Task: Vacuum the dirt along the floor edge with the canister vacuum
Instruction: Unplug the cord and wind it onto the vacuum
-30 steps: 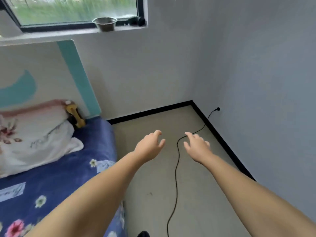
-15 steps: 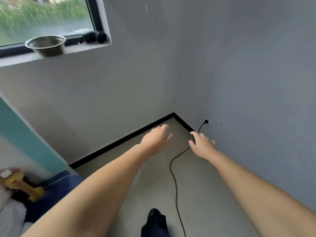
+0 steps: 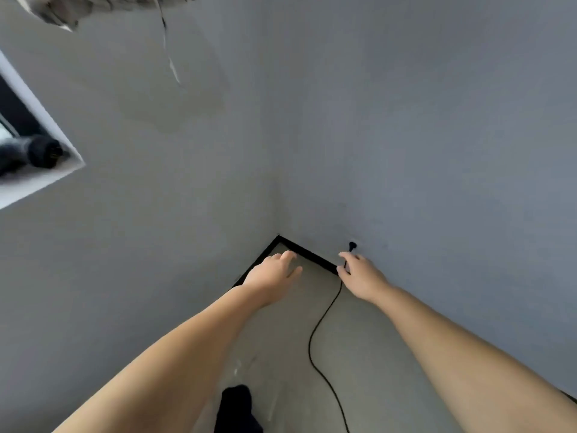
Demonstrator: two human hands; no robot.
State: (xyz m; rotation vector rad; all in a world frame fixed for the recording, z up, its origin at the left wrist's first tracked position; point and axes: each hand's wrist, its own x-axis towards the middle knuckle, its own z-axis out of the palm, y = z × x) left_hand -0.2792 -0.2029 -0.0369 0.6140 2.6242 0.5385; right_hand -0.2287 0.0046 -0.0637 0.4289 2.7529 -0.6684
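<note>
1. Two bare arms reach out toward the corner of the floor (image 3: 368, 354), where two grey walls meet.
2. The left hand (image 3: 273, 276) is in the air over the floor near the corner. Its fingers are spread and loose, and it holds nothing.
3. The right hand (image 3: 362, 276) is close to the right wall (image 3: 437, 151), just below the plug (image 3: 352, 245). Its fingers are out and a little bent. The cord (image 3: 315, 332) passes by its thumb (I cannot tell if the hand is touching the cord or gripping it).
4. The plug is black and sits in the right wall, low down, near the corner.
5. The cord is thin and black. It runs from the plug down across the floor and off the bottom edge of the view.
6. A black strip (image 3: 312, 254) runs along the floor edge under both walls.
7. The vacuum itself is not in the picture; only its cord shows.
8. A dark foot (image 3: 237, 407) stands on the floor at the bottom, left of the cord.
9. A window ledge (image 3: 40, 179) shows at the far left, with a dark thing (image 3: 34, 153) lying on it.
</note>
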